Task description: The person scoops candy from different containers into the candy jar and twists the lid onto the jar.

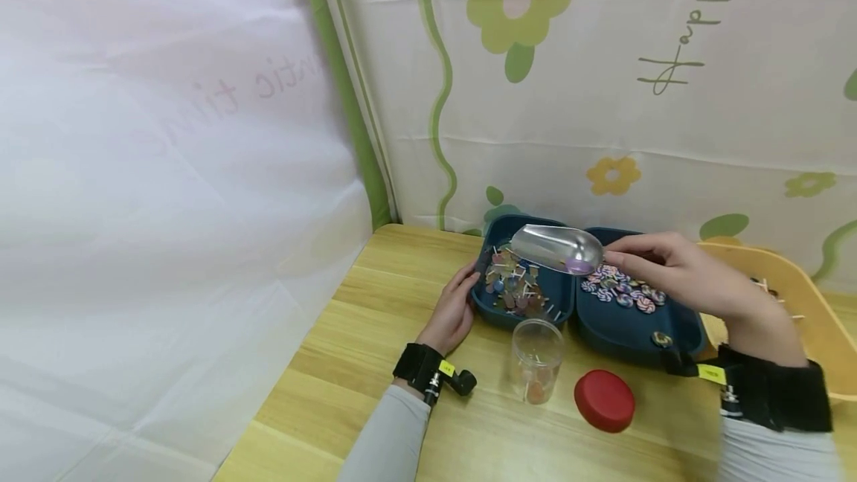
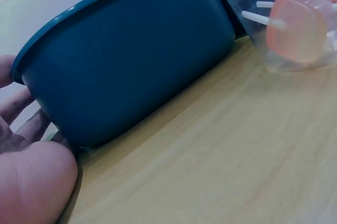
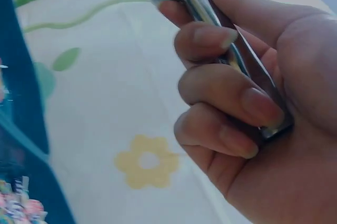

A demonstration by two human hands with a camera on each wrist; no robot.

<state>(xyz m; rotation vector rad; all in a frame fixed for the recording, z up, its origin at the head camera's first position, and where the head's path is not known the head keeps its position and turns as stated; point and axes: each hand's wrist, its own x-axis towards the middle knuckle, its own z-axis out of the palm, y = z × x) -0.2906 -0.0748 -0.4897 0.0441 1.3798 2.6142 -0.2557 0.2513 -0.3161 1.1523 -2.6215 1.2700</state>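
My right hand grips the handle of a metal scoop, fingers curled round it in the right wrist view. A purple piece shows in the scoop, which is held above the left dark-blue bin. That bin holds small lollipop-like pieces with white sticks. My left hand touches the bin's left outer side, fingers extended along the wall and up to the rim. Just in front stands a clear plastic jar with a few pieces at its bottom, including an orange lollipop-like piece.
A red lid lies right of the jar. Beside the left bin, a second dark-blue bin holds swirl-patterned pieces. A yellow bin stands at the right. Behind hangs a flower-printed curtain.
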